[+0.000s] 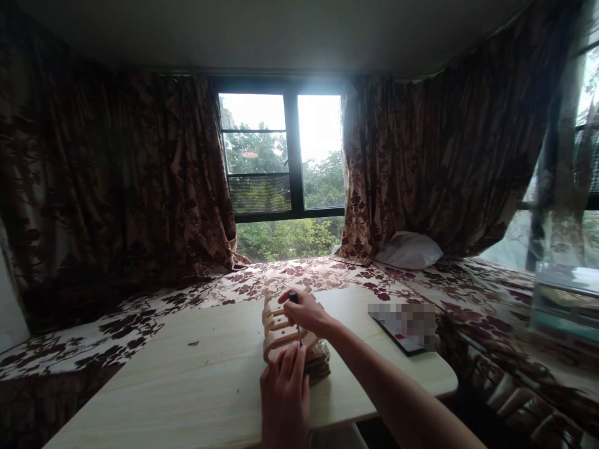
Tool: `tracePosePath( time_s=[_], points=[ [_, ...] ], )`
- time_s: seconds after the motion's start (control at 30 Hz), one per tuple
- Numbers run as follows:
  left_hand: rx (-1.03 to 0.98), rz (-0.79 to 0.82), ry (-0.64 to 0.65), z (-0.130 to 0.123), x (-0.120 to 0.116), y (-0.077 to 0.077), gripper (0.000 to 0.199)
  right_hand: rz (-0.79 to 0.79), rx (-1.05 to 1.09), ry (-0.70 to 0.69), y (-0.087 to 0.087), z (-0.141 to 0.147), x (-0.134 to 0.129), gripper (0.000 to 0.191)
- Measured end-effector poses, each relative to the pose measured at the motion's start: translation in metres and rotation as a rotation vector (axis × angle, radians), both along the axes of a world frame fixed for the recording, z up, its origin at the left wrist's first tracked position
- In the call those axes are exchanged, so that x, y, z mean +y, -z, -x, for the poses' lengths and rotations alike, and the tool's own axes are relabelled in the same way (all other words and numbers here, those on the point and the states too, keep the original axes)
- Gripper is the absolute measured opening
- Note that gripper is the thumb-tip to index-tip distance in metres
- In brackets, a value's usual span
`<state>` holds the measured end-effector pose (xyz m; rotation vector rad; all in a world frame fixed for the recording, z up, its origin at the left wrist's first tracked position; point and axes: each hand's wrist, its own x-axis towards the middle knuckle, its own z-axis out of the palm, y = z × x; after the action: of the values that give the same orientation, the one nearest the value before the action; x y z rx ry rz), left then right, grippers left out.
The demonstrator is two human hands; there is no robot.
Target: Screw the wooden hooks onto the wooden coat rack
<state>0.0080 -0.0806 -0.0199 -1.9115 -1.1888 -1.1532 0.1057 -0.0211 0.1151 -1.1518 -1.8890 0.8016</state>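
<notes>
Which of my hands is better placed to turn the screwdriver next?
Probably your right hand: it grips the screwdriver by its dark handle. Your left hand is down near the tip, by the slatted wooden piece, so it looks better suited to steadying.

The right hand (pixel 304 312) grips a screwdriver (pixel 294 298), its shaft pointing down beside the left hand (pixel 283 380), which touches a slatted wooden piece (pixel 276 335) on the pale worktop (pixel 201 374); patterned curtains (pixel 374 168) flank a window (pixel 292 149).

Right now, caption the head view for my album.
By a curtained window, the right hand grips a screwdriver-like tool over a slatted wooden piece.
</notes>
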Motion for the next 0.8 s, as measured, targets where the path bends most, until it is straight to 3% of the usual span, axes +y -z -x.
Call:
tracePosePath(
  time_s=[0.23, 0.47, 0.8],
  points=[
    [-0.039, 0.142, -0.019, -0.009, -0.011, -0.008, 0.048, -0.091, -0.451, -0.066, -0.024, -0.027, 0.005, 0.025],
    [-0.058, 0.237, -0.011, -0.011, -0.017, -0.019, 0.044, -0.176, -0.853, -0.189, -0.059, -0.024, -0.011, 0.019],
    [-0.051, 0.284, 0.007, -0.011, -0.020, -0.023, 0.043, -0.163, -1.112, -0.073, -0.068, -0.024, -0.005, 0.030]
  ],
)
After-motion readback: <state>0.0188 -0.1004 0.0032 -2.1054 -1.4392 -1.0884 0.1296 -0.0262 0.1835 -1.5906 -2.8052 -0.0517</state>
